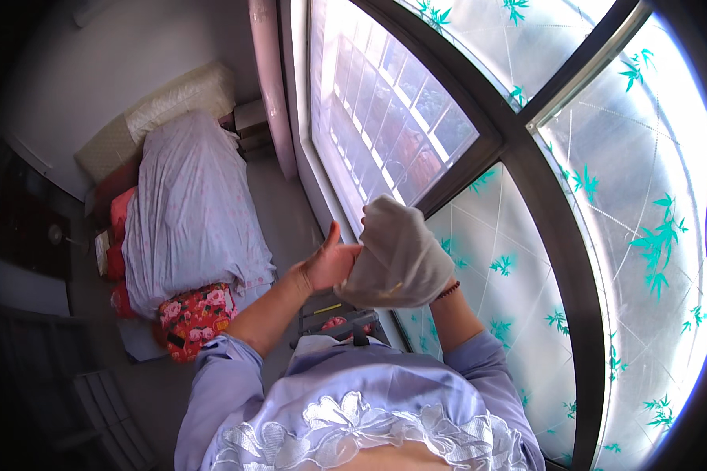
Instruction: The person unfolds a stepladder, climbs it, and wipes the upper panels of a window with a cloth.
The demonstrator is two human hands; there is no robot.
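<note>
A pale grey-white cloth point(397, 259) covers most of my right hand point(366, 219), wrapped over the knuckles and hanging toward the wrist. Only a few fingertips show at its left edge, and a dark bead bracelet circles that wrist. My left hand point(333, 262) is just left of the cloth, thumb raised and spread away from the fingers. Its fingertips reach the cloth's edge; whether they touch it is hard to tell. Both hands are held up in front of my chest, close to an open window sash point(400, 112).
Frosted panes with green leaf patterns point(501, 265) and dark window frames point(551, 194) rise close on my right. To the left stands a bed with a pale sheet point(188, 206) and a red floral bundle point(194, 318). A grey case-like object point(336, 321) sits below my hands.
</note>
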